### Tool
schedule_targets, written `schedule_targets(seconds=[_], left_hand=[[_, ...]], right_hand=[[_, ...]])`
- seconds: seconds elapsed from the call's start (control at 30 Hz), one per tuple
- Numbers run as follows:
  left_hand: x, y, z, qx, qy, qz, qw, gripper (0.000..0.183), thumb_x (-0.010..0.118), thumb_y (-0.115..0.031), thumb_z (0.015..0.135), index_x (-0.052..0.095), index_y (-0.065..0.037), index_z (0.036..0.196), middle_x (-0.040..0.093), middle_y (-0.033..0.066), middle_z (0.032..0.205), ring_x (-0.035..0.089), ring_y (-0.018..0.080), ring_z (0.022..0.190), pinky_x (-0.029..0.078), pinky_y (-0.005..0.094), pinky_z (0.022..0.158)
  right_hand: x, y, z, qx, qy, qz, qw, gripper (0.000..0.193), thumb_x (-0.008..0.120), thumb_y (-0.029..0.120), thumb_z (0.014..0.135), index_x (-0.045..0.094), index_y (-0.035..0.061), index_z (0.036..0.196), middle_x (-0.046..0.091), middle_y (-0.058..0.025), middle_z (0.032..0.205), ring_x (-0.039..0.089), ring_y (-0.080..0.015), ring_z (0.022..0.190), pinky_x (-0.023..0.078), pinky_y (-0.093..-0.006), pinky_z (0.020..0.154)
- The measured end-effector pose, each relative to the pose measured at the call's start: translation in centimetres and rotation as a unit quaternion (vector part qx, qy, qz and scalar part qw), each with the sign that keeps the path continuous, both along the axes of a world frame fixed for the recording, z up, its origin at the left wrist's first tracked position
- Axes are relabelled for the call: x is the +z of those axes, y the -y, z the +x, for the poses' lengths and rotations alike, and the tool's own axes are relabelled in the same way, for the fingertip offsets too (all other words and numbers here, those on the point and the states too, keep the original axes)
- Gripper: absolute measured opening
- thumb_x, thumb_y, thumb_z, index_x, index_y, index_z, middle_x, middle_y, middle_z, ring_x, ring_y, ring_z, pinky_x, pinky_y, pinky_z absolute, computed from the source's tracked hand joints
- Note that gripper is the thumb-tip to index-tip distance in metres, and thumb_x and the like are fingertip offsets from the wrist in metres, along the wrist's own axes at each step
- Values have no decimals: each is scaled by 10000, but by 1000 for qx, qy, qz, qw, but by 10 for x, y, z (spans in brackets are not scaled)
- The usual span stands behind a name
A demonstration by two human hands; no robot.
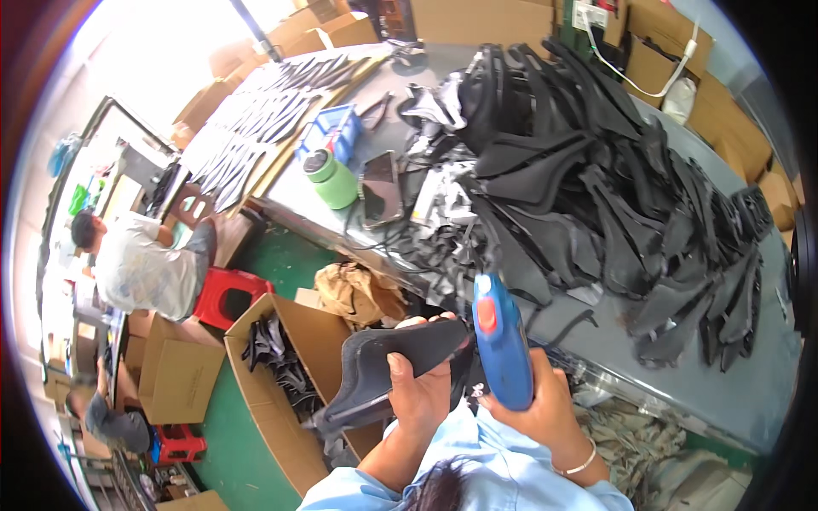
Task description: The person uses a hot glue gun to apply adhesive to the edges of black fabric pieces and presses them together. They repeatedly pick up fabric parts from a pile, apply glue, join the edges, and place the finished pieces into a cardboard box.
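My left hand [417,392] is closed around a dark grey curved, padded piece [362,370], shaped somewhat like a bicycle saddle. Its narrow end points toward the lower left, above an open cardboard box. In my right hand [545,413] is a blue handheld power tool [504,349] with a red switch, held upright beside the piece's right end. The tool's working tip is hard to make out. Past both hands, a large heap of similar black pieces [545,170] covers much of the grey table [724,383].
An open cardboard box [294,341] with dark pieces stands at my left. On the table are a green bottle [331,179], a phone [381,189] and a blue basket [345,128]. Two people sit farther left, near a red stool [230,294]. Crumpled cloth [630,443] lies at lower right.
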State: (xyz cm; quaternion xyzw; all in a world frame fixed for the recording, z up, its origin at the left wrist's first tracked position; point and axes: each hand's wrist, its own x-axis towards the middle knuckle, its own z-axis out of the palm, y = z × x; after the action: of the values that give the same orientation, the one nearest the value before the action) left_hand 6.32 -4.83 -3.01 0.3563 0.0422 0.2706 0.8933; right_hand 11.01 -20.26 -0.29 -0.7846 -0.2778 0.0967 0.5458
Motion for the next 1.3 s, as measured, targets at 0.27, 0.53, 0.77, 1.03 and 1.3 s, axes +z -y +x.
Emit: schedule_targets(seconds=[0.27,0.53,0.77,1.03,1.3], left_hand=[[3,-22,3,84,97,88,988,519,449,-473,934,380,-80,1267,467,207,1290,472,363,1196,398,449,1010],[-8,-31,-5,105,90,202,970,504,506,-454,911,416,-76,1232,523,212,1229,465,345,1208,361,449,1015],[13,-43,-14,22,32,126,991,473,489,-409,920,455,-28,1198,542,257,1180,573,348,1070,481,435,907],[23,-53,-18,-7,4,107,994,449,607,-283,860,511,43,1154,588,248,1113,563,346,1093,435,454,957],[34,-54,-17,-21,-33,149,988,401,606,-223,860,531,66,1128,602,221,1092,579,296,1056,439,420,945]], right_hand=[[-12,5,-25,71,86,-57,992,509,778,221,614,505,-35,959,598,-126,644,614,-286,553,483,-359,520],[-7,3,-24,90,111,-46,989,483,758,178,606,504,-32,960,588,-114,615,606,-283,547,478,-360,520],[-14,13,-21,73,133,-72,986,516,779,180,572,511,-15,967,582,-107,616,591,-284,548,471,-360,544],[-17,16,-19,94,152,-87,980,508,787,170,556,524,-8,953,578,-95,611,574,-280,546,454,-354,548],[-11,13,-17,84,182,-107,974,469,771,157,552,514,-1,912,562,-92,607,557,-267,519,442,-348,527]])
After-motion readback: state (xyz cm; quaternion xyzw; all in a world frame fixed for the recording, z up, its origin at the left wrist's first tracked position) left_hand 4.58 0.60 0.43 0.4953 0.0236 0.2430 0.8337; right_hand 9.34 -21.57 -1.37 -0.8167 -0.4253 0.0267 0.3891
